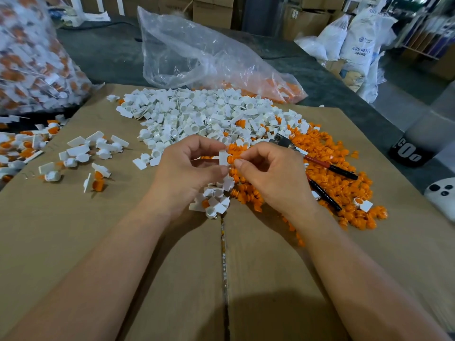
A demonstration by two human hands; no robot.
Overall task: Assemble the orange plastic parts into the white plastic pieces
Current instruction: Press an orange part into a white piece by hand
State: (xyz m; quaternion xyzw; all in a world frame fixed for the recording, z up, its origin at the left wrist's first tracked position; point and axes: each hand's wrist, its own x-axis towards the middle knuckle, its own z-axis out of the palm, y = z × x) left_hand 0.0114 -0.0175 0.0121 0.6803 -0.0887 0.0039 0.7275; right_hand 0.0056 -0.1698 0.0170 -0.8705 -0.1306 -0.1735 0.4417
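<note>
Cardboard (98,242) covers the work surface. Both hands are raised above its centre, close together. The left hand (187,166) pinches one white piece (222,157) between thumb and curled fingers. The right hand (270,173) pinches an orange part (230,159) between thumb and forefinger, and the part sits at the round opening of the white piece. A pile of white pieces (197,116) lies beyond the hands. A pile of orange parts (332,153) lies to the right, touching it. Pliers (342,171) with red and black handles rest on the orange pile. A clear bag (197,52) lies behind the piles. A full bag (32,57) of white and orange items stands at far left.
</note>
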